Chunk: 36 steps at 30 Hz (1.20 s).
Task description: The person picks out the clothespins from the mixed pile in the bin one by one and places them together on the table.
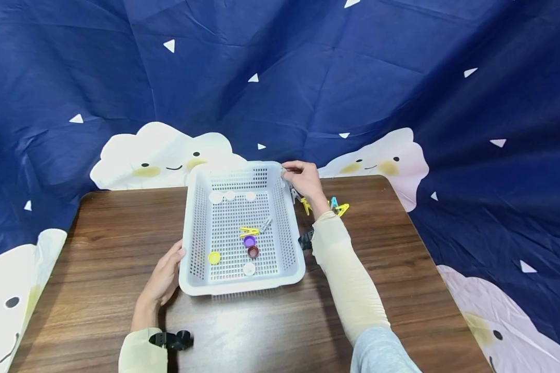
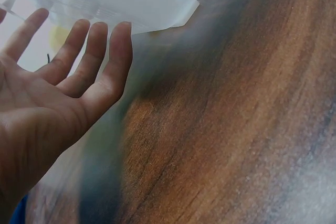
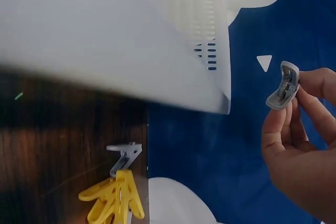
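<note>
A white plastic basket stands in the middle of the wooden table. My left hand is at its left side, fingertips against the edge; in the left wrist view the fingers are spread and slightly bent under the rim. My right hand, at the far right corner, pinches a grey clothespin between thumb and fingers beyond the basket wall. Inside the basket lie a yellow clothespin, a grey one, a purple cap, a dark red cap, a yellow cap and several white caps.
To the right of the basket, under my right forearm, lie loose yellow clothespins, another grey clothespin and a blue one. A dark blue cloth with clouds hangs behind the table.
</note>
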### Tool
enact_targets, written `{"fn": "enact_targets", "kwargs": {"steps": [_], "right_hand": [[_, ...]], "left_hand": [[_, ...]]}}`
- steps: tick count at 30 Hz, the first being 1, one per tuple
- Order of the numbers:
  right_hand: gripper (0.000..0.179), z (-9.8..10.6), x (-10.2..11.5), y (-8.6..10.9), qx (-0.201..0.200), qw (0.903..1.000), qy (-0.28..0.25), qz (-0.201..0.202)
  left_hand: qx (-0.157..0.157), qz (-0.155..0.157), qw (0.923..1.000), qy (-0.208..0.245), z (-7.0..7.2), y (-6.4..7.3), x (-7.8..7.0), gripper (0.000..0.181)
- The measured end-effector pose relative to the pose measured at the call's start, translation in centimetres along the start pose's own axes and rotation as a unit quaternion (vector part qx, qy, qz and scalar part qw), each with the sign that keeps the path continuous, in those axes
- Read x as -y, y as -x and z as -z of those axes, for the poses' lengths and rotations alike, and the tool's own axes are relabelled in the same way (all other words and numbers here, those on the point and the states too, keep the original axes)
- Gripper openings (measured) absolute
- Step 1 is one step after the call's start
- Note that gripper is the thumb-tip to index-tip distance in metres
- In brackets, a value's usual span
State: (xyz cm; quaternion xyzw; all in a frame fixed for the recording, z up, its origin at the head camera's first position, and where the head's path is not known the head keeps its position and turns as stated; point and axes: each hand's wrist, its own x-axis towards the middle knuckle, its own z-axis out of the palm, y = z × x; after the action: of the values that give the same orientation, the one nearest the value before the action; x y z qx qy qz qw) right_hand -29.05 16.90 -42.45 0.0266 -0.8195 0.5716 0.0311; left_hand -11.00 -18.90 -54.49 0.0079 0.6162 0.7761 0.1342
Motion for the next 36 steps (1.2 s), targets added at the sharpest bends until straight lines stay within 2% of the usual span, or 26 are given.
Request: {"fn": "enact_targets", "kwargs": {"steps": [7, 16, 26, 31, 36], "right_hand": [[0.027, 0.5, -1.3, 0.1, -0.009, 0.9999, -0.007, -0.002], [0.027, 1.2, -2.7, 0.3, -0.007, 0.9998, 0.017, -0.013], [0.026, 2.8, -4.6, 0.6, -0.010, 0.9976, 0.062, -0.031], [0.028, 3.1, -5.4, 0.5, -0.025, 0.9986, 0.038, -0.025], [0.029, 3.5, -6.2, 0.6, -0.038, 0.9982, 0.021, -0.041]], "left_hand": [[0.004, -0.001, 1.0000, 0.001, 0.1, 0.1, 0.0, 0.063], [-0.006, 0.004, 1.0000, 0.003, 0.1, 0.1, 0.1, 0.063], [0.002, 0.000, 0.9999, 0.013, 0.1, -0.2, 0.2, 0.062], [-0.003, -0.002, 0.9999, 0.010, 0.2, -0.1, 0.2, 0.061], [-0.002, -0.002, 0.9999, 0.013, 0.1, -0.1, 0.1, 0.062]]}}
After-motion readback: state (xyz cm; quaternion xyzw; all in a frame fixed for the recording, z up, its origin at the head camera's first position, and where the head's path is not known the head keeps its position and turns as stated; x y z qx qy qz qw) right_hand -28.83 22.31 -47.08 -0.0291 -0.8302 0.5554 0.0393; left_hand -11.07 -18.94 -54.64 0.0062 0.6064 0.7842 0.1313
